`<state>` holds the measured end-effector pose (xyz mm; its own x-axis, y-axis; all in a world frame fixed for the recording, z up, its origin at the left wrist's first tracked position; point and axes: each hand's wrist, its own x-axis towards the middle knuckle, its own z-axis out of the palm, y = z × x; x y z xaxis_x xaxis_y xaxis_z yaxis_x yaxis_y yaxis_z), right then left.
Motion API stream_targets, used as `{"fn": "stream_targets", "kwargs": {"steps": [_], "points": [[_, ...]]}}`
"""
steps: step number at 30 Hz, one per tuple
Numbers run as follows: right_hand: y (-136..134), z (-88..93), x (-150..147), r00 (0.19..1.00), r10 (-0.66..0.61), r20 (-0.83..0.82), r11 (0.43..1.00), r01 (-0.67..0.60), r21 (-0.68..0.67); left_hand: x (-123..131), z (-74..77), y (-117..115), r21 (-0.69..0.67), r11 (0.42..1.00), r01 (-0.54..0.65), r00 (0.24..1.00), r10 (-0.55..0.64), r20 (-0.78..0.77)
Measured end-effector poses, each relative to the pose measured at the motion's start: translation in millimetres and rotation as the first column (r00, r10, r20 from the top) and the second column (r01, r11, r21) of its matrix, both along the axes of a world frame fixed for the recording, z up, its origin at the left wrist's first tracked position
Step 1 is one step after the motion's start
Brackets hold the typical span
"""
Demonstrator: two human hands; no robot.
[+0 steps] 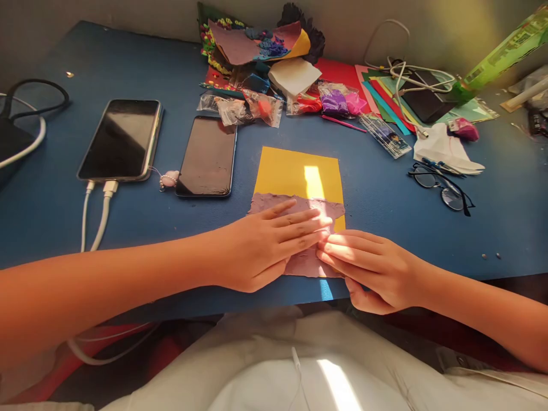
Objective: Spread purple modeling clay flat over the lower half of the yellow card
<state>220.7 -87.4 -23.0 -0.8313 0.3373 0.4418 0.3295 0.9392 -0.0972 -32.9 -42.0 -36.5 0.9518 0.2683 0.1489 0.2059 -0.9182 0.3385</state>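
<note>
A yellow square of card (282, 171) lies near the front edge of the table. Its lower part is covered by a thin, uneven layer of mauve clay (306, 267), a little ragged along its upper edge. My left hand (274, 240) lies flat on the clay, fingers stretched out to the right. From the other side, my right hand (372, 265) rests its fingertips on the clay at the card's right part, with the thumb below near the card's lower right corner. The fingertips of both hands meet in a bright strip of sunlight.
Two phones (122, 140) (208, 157) lie at the left, one with white cables. At the back are small bags of coloured clay (338, 100), a pile of decorated cards (257, 43) and coloured papers. Glasses (440, 185) and a green bottle (500, 54) are at the right.
</note>
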Motion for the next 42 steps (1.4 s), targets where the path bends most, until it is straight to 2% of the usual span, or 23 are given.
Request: {"fn": "stream_targets", "kwargs": {"steps": [2,3,12,17,20,28,38,42], "points": [[-0.4,-1.3,2.1,1.000,0.006,-0.012,1.000,-0.006,-0.003,-0.4,2.7,1.2,-0.052,0.992,0.115,0.993,-0.116,-0.011],[-0.6,-1.7,3.0,1.000,0.008,-0.014,1.000,-0.008,-0.012,-0.5,3.7,1.7,-0.073,0.988,0.136,0.990,-0.137,-0.019],[-3.1,-2.9,7.4,0.999,0.012,-0.049,0.999,-0.014,-0.048,-0.1,5.2,3.9,-0.101,0.983,0.155,0.988,-0.156,0.002],[-4.9,-4.5,11.2,0.999,-0.015,-0.052,1.000,0.014,-0.022,-0.6,3.0,3.5,-0.075,0.971,0.227,0.972,-0.221,0.073],[-5.2,-5.1,14.0,0.999,-0.020,-0.040,1.000,0.019,-0.022,-0.8,1.2,3.1,-0.059,0.974,0.221,0.971,-0.213,0.108],[-9.9,-8.0,21.0,0.999,-0.027,-0.027,0.998,0.025,-0.066,1.7,7.7,3.1,-0.058,0.973,0.223,0.975,-0.223,0.009],[-11.6,-8.7,25.2,0.999,-0.036,-0.009,0.997,0.036,-0.062,1.9,7.9,3.0,-0.061,0.974,0.218,0.976,-0.217,0.016],[-8.4,-4.2,30.8,0.996,-0.056,-0.072,0.989,0.045,-0.140,2.1,9.9,3.2,-0.052,0.975,0.216,0.976,-0.216,0.005]]}}
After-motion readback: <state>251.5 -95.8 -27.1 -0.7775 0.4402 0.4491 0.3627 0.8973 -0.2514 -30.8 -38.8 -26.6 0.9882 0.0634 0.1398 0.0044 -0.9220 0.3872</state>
